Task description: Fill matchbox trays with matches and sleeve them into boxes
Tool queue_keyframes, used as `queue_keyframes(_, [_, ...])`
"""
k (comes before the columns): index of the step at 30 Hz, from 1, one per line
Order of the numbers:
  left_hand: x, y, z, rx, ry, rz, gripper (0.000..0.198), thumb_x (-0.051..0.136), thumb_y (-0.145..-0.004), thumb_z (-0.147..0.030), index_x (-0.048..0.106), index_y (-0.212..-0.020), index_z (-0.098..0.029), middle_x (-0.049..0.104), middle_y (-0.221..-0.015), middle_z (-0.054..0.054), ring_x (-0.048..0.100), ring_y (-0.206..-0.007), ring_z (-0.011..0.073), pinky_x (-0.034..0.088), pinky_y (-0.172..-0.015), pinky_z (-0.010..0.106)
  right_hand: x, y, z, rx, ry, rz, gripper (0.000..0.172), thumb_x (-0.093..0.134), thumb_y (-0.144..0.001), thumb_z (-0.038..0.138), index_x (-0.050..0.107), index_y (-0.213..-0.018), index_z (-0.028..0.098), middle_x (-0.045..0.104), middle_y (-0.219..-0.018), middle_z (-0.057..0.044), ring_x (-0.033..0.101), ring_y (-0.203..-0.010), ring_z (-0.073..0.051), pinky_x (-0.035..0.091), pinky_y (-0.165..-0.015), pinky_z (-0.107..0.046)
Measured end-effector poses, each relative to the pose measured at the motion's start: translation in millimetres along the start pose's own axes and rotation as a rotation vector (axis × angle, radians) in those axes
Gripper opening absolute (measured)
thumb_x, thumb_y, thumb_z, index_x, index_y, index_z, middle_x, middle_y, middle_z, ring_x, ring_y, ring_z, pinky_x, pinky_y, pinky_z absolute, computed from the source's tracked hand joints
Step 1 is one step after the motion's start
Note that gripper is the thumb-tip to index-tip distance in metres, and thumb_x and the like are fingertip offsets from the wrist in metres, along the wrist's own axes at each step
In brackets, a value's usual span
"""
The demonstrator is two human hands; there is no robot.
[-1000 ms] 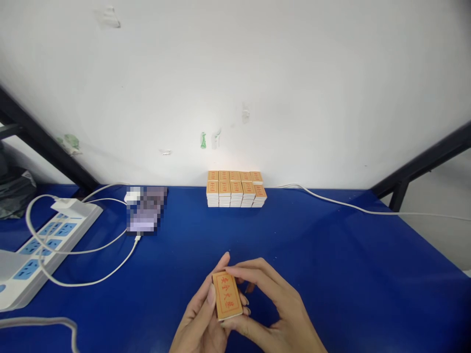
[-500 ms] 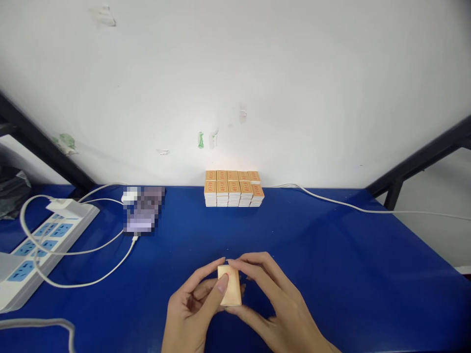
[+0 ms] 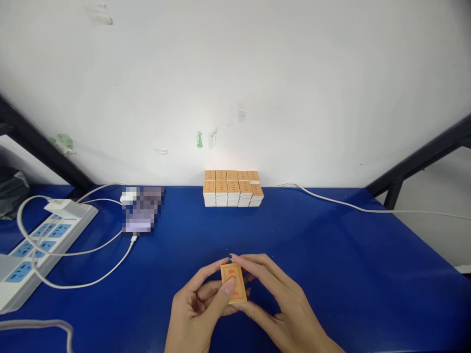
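Observation:
Between my hands, a little above the desk, is a small flat orange box (image 3: 238,293) with a thin border and red characters on the face turned to me. My left hand (image 3: 206,299) is closed on its left side, with the thumb across the printed face. Fingers of my right hand (image 3: 277,299) lie at its top edge, and the right thumb presses by its bottom corner. The box's back is hidden. Ahead, against the wall, stand stacks of like boxes (image 3: 232,189), orange on top with white sides, in two rows.
A blue desk (image 3: 312,255) lies under my hands. To the left are a white power strip (image 3: 47,245), white cables (image 3: 91,282) and a blurred-out phone-like object (image 3: 145,211). Another white cable (image 3: 331,201) runs right along the wall (image 3: 294,98). Black metal bars (image 3: 419,162) flank the desk.
The held box has gone from a plain cream face to the printed orange face and tilts slightly. Both hands have shifted a little to the right, still holding it.

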State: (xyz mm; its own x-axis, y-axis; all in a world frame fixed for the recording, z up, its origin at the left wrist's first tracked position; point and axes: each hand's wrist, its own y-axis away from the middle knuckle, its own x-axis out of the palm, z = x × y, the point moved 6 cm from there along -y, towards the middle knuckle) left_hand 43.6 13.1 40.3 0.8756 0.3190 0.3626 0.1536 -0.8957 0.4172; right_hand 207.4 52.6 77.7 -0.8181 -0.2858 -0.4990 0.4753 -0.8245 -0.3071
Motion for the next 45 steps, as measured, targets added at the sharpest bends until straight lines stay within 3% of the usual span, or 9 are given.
queue_keyframes(11, [11.5,-8.1,-14.7,0.012,-0.042,0.059,0.071,0.097,-0.083,-0.059,0.078,-0.136,-0.017,0.089,-0.095,0.012,0.088,-0.092,0.0332,0.072,-0.089,0.046,-38.0,-25.7,10.5,-0.047,0.056,0.013,0.039,0.081,-0.104,0.036,0.075,-0.142,0.039,0.078,-0.136,-0.004,0.079,-0.121,-0.023,0.069,-0.102,-0.035])
queue_keyframes(18, [-1.2,-6.7,-23.3,0.152,-0.187,-0.03,0.07,0.082,-0.092,-0.07,0.076,-0.14,-0.02,0.088,-0.109,0.013,0.087,-0.1,0.0317,0.069,-0.097,0.044,-104.6,-78.8,-60.4,0.133,0.179,-0.418,0.041,0.084,-0.098,0.05,0.08,-0.134,0.03,0.081,-0.138,-0.008,0.08,-0.108,-0.03,0.065,-0.106,-0.055])
queue_keyframes(23, [-8.1,-4.0,-22.1,0.155,-0.234,-0.028,0.058,0.074,-0.1,-0.068,0.077,-0.136,-0.023,0.087,-0.107,0.009,0.086,-0.096,0.028,0.068,-0.094,0.039,-108.0,-110.5,-99.9,0.144,0.158,-0.346,0.037,0.077,-0.102,0.047,0.081,-0.132,0.026,0.083,-0.136,-0.009,0.081,-0.108,-0.029,0.065,-0.104,-0.052])
queue_keyframes(28, [-19.6,-3.0,-23.8,0.161,-0.308,-0.09,0.053,0.076,-0.096,-0.071,0.082,-0.122,-0.025,0.085,-0.101,0.008,0.082,-0.089,0.0272,0.064,-0.09,0.037,-99.7,-116.3,-108.6,0.15,0.162,-0.331,0.04,0.073,-0.104,0.046,0.078,-0.138,0.026,0.083,-0.138,-0.009,0.08,-0.119,-0.03,0.062,-0.113,-0.055])
queue_keyframes(30, [-30.0,-2.7,-29.4,0.214,-0.439,-0.158,0.046,0.076,-0.096,-0.069,0.084,-0.114,-0.028,0.085,-0.101,0.008,0.08,-0.091,0.0288,0.061,-0.09,0.038,-98.4,-117.5,-108.7,0.15,0.168,-0.344,0.042,0.072,-0.104,0.047,0.077,-0.14,0.026,0.083,-0.137,-0.009,0.08,-0.12,-0.03,0.061,-0.114,-0.056])
queue_keyframes(33, [-49.1,-2.0,-52.1,0.482,-0.776,-0.322,0.031,0.072,-0.102,-0.059,0.085,-0.112,-0.032,0.083,-0.12,0.008,0.076,-0.113,0.0347,0.055,-0.104,0.044,-98.5,-117.8,-107.2,0.153,0.18,-0.367,0.046,0.074,-0.103,0.051,0.076,-0.141,0.026,0.082,-0.138,-0.011,0.079,-0.122,-0.032,0.061,-0.114,-0.057])
queue_keyframes(36, [-57.0,-8.9,-74.2,0.769,-1.233,-0.391,0.046,0.061,-0.108,-0.055,0.075,-0.142,-0.027,0.073,-0.149,0.015,0.063,-0.139,0.0446,0.041,-0.121,0.064,-102.1,-110.9,-101.2,0.168,0.199,-0.4,0.053,0.077,-0.101,0.056,0.073,-0.144,0.025,0.08,-0.142,-0.013,0.078,-0.125,-0.035,0.061,-0.114,-0.061])
queue_keyframes(40, [-76.9,-37.7,-93.3,0.701,-1.735,-0.632,0.064,0.045,-0.115,-0.053,0.066,-0.157,-0.009,0.027,-0.183,0.031,0.04,-0.156,0.0608,0.04,-0.116,0.077,-109.3,-88.1,-86.6,0.207,0.244,-0.433,0.051,0.076,-0.101,0.058,0.073,-0.144,0.029,0.079,-0.144,-0.011,0.077,-0.127,-0.036,0.06,-0.115,-0.061])
queue_keyframes(45, [-88.9,-59.2,-104.7,0.702,-1.848,-0.674,0.062,0.048,-0.114,-0.052,0.066,-0.159,-0.014,0.024,-0.183,0.033,0.04,-0.158,0.0598,0.036,-0.121,0.076,-115.1,-55.8,-73.1,0.252,0.221,-0.428,0.05,0.075,-0.103,0.057,0.07,-0.148,0.035,0.078,-0.146,-0.009,0.078,-0.125,-0.035,0.06,-0.115,-0.063])
